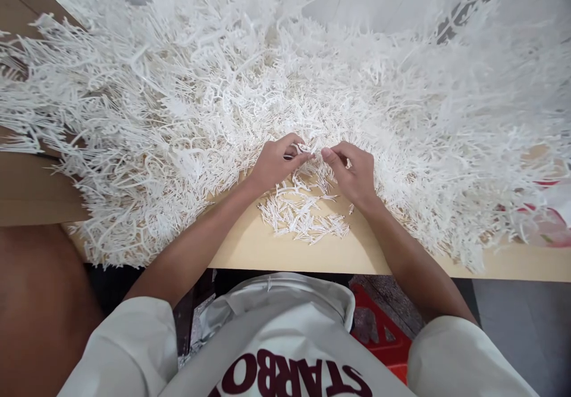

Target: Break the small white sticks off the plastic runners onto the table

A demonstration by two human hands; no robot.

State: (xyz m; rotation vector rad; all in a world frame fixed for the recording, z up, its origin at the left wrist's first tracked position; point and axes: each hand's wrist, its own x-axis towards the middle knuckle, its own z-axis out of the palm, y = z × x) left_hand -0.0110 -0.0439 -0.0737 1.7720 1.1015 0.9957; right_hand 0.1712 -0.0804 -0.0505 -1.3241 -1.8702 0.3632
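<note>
A big heap of white branching plastic pieces (214, 88) covers most of the table. My left hand (281, 158) is at the near side of the heap, its thumb and fingers pinched on a small white piece (304, 147). Just to its right, my right hand (352, 168) has thumb and forefinger pressed together near that piece; whatever lies between them is too small to make out. Below both hands a small pile of short white pieces (303, 216) lies on the wooden table (285, 257).
Cardboard (40, 189) stands at the left edge, above a person's bare skin at the lower left. A clear plastic bag with red marks (546, 221) lies at the right. Under the table edge is a red plastic object (386, 337).
</note>
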